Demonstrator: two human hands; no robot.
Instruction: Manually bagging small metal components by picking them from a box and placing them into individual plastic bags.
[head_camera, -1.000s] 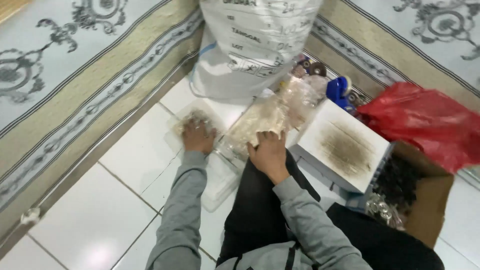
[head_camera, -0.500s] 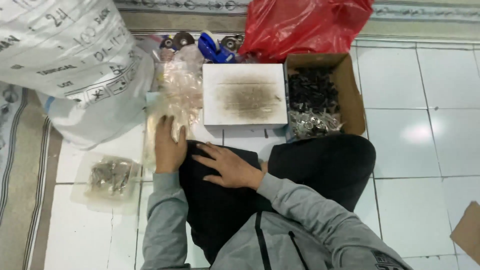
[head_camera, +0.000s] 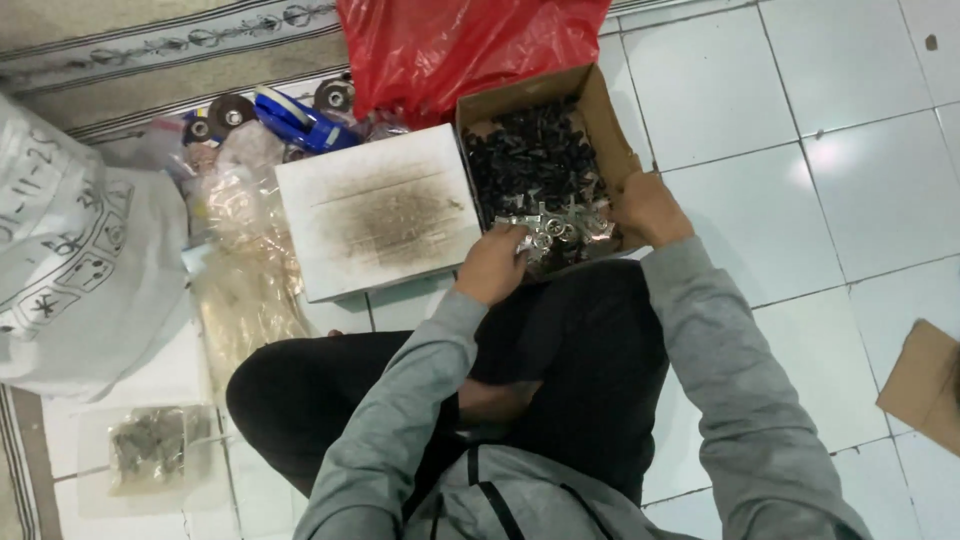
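Both hands reach into the near end of an open cardboard box on the tiled floor. Left hand is curled onto a pile of shiny metal parts; right hand grips the box's near right corner. Black parts fill the far end. Fingertips are buried among the pieces, so whether the left hand pinches any cannot be told.
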